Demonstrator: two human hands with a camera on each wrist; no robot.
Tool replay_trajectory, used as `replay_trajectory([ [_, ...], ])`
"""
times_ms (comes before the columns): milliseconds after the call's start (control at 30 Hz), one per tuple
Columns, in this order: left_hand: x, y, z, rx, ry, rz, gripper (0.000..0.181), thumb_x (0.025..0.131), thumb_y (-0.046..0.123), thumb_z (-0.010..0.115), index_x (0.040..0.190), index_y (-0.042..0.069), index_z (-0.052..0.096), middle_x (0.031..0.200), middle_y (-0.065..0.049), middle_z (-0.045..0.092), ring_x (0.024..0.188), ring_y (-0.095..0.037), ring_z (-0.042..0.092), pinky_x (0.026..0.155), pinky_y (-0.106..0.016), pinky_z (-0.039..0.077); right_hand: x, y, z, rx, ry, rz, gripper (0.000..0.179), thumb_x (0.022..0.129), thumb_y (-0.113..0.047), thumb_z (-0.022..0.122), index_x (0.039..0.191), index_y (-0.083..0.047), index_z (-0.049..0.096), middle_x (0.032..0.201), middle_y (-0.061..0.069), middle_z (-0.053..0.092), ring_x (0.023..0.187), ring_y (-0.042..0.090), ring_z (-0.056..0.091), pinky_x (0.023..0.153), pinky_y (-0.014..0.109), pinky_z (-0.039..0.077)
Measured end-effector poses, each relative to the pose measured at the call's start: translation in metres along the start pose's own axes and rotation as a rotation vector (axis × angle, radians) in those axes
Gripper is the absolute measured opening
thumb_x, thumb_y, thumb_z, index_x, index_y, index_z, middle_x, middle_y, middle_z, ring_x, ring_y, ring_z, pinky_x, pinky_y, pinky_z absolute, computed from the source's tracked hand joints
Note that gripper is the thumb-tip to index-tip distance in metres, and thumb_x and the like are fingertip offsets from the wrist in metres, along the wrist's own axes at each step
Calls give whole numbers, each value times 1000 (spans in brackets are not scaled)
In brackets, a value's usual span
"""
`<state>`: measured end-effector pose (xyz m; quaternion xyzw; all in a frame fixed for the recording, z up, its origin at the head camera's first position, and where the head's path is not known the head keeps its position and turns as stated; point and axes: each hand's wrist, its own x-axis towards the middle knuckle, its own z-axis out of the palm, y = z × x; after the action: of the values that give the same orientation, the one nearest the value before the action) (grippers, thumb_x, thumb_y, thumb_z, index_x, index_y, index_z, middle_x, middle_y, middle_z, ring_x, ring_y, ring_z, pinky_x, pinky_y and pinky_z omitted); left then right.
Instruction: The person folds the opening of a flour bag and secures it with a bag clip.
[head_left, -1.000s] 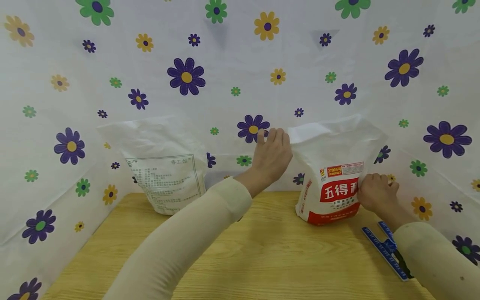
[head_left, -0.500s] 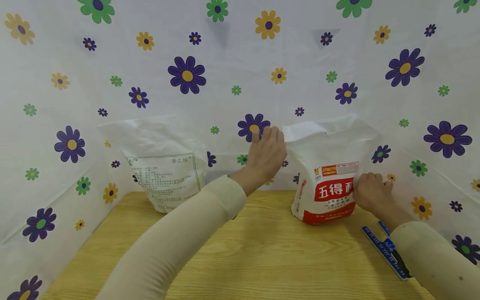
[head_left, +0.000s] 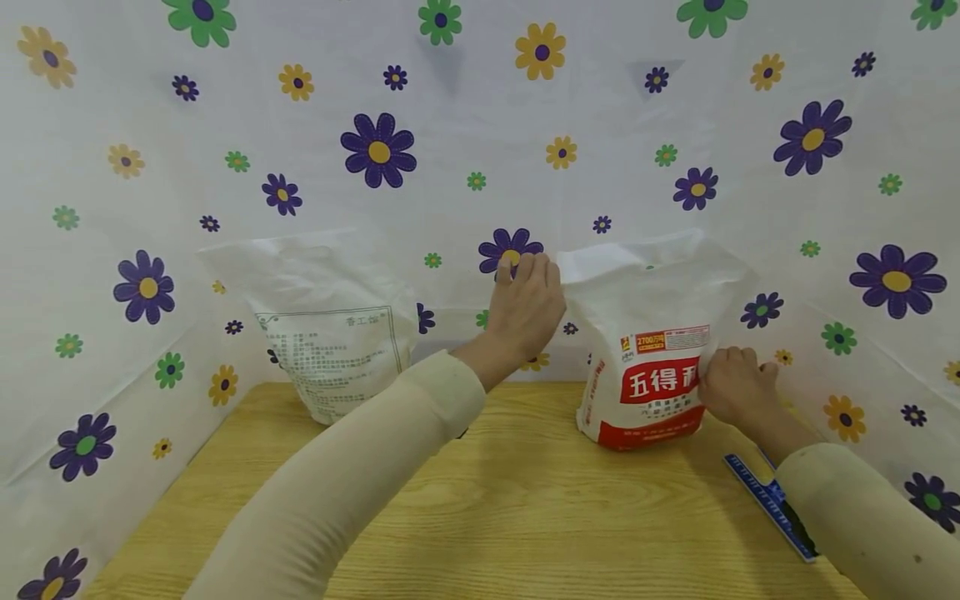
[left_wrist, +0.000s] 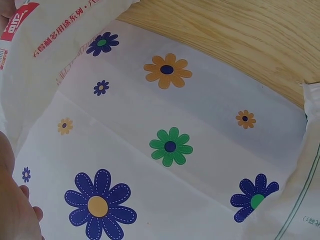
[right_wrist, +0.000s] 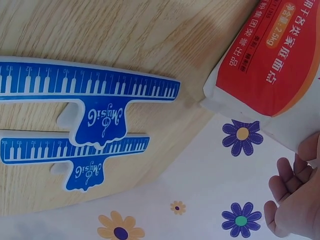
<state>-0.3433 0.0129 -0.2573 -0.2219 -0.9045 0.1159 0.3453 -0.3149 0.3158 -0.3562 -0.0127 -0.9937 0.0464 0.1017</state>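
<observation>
A white flour bag [head_left: 652, 292] with a red printed label stands upright at the back right of the table, its top rising loose above the contents. My left hand [head_left: 528, 310] holds the bag's upper left corner with curled fingers; in the left wrist view this hand [left_wrist: 17, 200] shows only at the left edge. Low on the bag's right side, my right hand [head_left: 738, 387] grips its edge, the fingers curled. The right wrist view has the hand [right_wrist: 297, 200] against the bag's side [right_wrist: 270, 60], with the exact pinch partly out of frame.
Another white bag [head_left: 337, 333] with green print stands at the back left. Blue piano-key clips [right_wrist: 100, 85] marked "Music" lie on the wooden table [head_left: 510, 517], beneath my right forearm. A flower-patterned sheet [head_left: 450, 108] hangs behind and at both sides.
The flour bag has shifted a little to the left, and both hands have moved left with it. The other bag and the clips stay where they were.
</observation>
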Motion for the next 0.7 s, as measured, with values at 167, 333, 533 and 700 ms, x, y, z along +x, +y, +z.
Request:
replay_trajectory([
  [167,-1,-3,2,9,9,-8,21,104,23,37,102,8,52,103,-3,49,103,-22,44,95,-44,29,-1,-5,0,10,-14,2,36,94,-17,54,107,16,47,103,32,51,102,48,44,87,69,35],
  [333,-2,-6,3,-3,18,-17,20,104,22,37,101,8,52,102,-3,50,103,-22,45,98,-46,29,0,-10,0,14,-11,-1,38,94,-16,56,111,17,46,104,32,51,101,48,43,85,65,36],
  [533,-4,-10,2,-14,8,-21,24,105,22,36,105,5,52,106,-5,52,107,-24,48,102,-49,31,0,-14,0,2,0,-9,37,95,-17,53,109,16,47,103,32,51,102,48,45,85,65,37],
  [700,-4,-13,4,-3,-8,-26,25,105,21,36,109,3,53,109,-6,51,112,-27,46,100,-48,30,2,-16,1,-3,-2,-23,36,94,-18,53,106,16,47,102,31,51,103,48,45,86,66,36],
])
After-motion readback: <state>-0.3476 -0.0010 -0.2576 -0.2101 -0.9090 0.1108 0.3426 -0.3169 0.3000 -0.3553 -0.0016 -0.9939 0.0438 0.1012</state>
